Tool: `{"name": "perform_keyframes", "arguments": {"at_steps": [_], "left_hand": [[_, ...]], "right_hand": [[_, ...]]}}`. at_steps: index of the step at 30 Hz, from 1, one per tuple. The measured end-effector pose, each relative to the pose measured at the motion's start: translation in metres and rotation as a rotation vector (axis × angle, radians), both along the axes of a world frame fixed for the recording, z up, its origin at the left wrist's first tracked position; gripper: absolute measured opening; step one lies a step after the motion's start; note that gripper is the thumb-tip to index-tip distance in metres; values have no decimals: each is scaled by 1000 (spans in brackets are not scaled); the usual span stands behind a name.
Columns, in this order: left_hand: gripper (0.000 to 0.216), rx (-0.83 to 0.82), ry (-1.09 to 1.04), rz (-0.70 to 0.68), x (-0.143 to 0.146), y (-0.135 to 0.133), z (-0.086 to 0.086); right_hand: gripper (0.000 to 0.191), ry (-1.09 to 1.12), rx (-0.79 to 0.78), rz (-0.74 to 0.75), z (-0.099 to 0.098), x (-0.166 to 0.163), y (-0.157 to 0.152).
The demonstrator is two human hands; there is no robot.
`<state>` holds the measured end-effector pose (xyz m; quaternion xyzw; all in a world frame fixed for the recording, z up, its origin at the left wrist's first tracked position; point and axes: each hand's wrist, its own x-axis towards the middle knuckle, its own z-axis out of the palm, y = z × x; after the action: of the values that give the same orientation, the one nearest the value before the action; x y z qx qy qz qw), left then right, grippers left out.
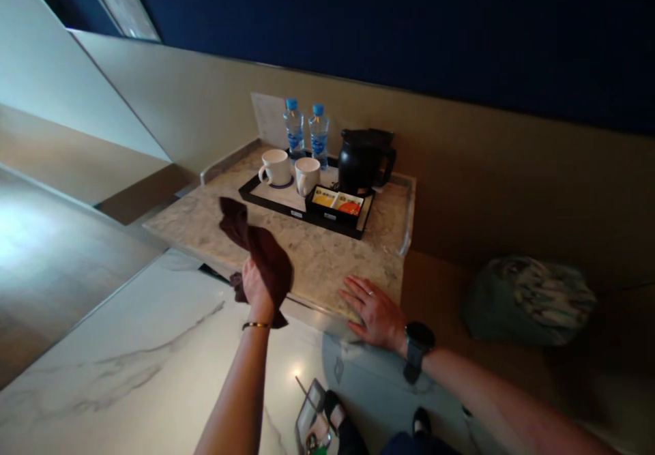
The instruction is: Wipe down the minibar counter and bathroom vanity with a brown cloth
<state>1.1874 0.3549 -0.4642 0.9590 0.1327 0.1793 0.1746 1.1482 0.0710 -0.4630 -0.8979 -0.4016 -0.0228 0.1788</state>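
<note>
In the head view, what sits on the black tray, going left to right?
Left white mug → left water bottle → right white mug → right water bottle → box of sachets → black kettle, all on the black tray.

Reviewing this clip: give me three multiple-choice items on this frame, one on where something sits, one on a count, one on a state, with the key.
1. Where do the two white mugs stand?
A. on the black tray
B. on the floor
C. on top of the kettle

2. How many water bottles stand behind the mugs?
A. one
B. two
C. four

3. How is the right hand?
A. gripping a mug
B. closed in a fist
C. flat, palm down, on the marble counter edge

Key: 1 A, both mugs sit inside the tray's rim; 2 B, two blue-capped bottles show; 3 C, its fingers are spread on the stone, while the left hand grips the dark cloth.
</note>
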Motion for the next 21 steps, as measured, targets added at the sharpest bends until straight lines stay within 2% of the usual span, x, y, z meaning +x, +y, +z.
{"name": "perform_keyframes", "arguments": {"at_steps": [3, 6, 9, 12, 15, 17, 19, 21], "left_hand": [[58, 105, -32, -120, -16, -59, -11], [52, 220, -96, -270, -45, -118, -17], [51, 243, -138, -401, -70, -156, -17], [55, 193, -159, -578, -89, -182, -15], [50, 26, -128, -775, -101, -206, -9], [37, -188, -16, -876, -103, -221, 0], [28, -423, 131, -916, -100, -233, 11], [27, -581, 227, -883, -92, -245, 22]], "right_hand": [[71, -2, 53, 22, -5, 3, 0], [56, -3, 124, 17, -9, -2, -4], [44, -3, 183, -70, -9, -27, -23], [47, 24, 214, -167, -12, -69, -58], [51, 84, 245, -280, -16, -108, -97], [45, 211, 313, -395, -11, -122, -115], [41, 415, 472, -485, 1, -126, -126], [43, 611, 676, -507, 19, -121, -132]]}}
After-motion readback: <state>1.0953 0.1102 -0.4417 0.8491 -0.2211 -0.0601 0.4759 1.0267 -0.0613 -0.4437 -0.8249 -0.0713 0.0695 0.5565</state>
